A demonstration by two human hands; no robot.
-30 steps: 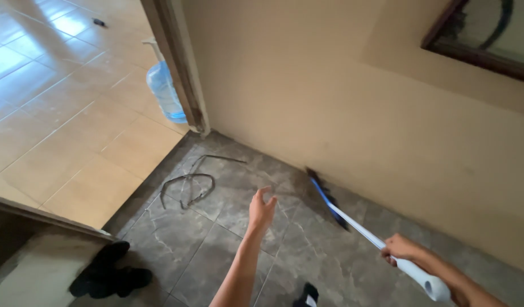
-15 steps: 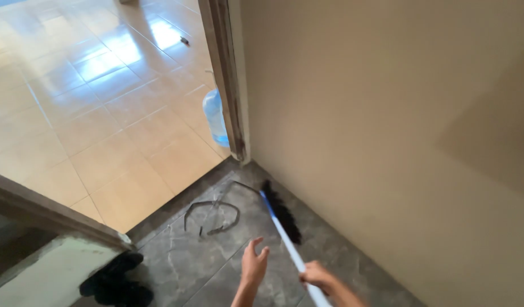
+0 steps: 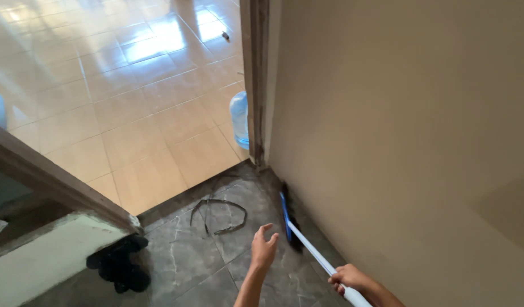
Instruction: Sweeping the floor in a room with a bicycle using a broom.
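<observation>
My right hand [image 3: 348,278] grips the white handle of a broom [image 3: 305,244] low in the view. The broom's blue head and black bristles [image 3: 287,211] lie on the grey marbled floor against the beige wall, close to the doorway corner. My left hand [image 3: 263,248] hovers empty with fingers spread, just left of the broom head. A bent dark wire or cable [image 3: 221,210] lies on the grey tiles a little beyond my left hand.
A worn door frame [image 3: 256,79] stands at the corner, with a clear blue water jug [image 3: 239,119] behind it on glossy tan tiles. A dark bundle of cloth [image 3: 119,262] lies at lower left beside a door edge [image 3: 51,182]. The beige wall [image 3: 398,136] fills the right.
The broom head has slid along the wall toward the doorway corner. The view has turned left and both hands sit lower in it; my left hand stays empty.
</observation>
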